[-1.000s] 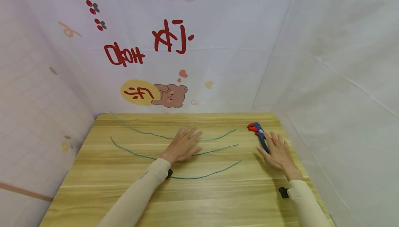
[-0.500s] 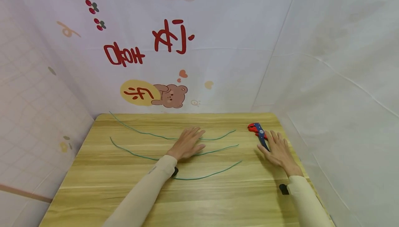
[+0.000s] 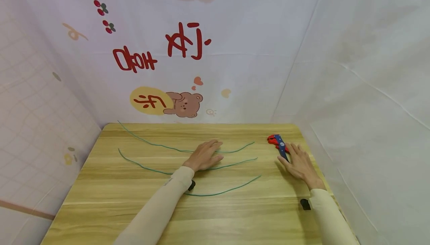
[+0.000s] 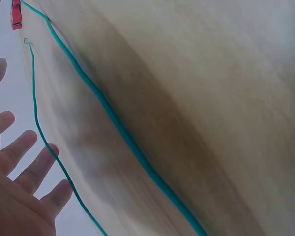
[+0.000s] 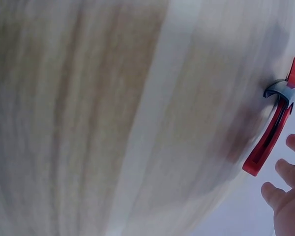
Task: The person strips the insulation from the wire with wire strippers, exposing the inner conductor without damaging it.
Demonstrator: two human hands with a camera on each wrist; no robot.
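Three green wires lie curved across the wooden table: the far wire [image 3: 147, 142], the middle wire [image 3: 144, 166] and the near wire [image 3: 215, 194]. My left hand [image 3: 202, 157] reaches over the far and middle wires and covers part of them. Its fingers are spread and hold nothing; in the left wrist view a wire [image 4: 35, 105] passes by the fingertips [image 4: 42, 162]. A wire stripper [image 3: 281, 144] with a blue body and red parts lies at the table's far right. My right hand [image 3: 301, 166] is beside its handle, fingers spread; in the right wrist view the fingertips are apart from the stripper [image 5: 265, 145].
The wooden tabletop [image 3: 235, 222] meets a printed white cloth wall [image 3: 242, 88] at the back. White cloth [image 3: 366, 107] hangs close along the right edge, near my right hand. Another cloth wall [image 3: 40, 125] stands on the left.
My left hand has shifted slightly to the right over the wires. The right hand has stayed nearly in place beside the wire stripper. The wires and stripper lie as before.
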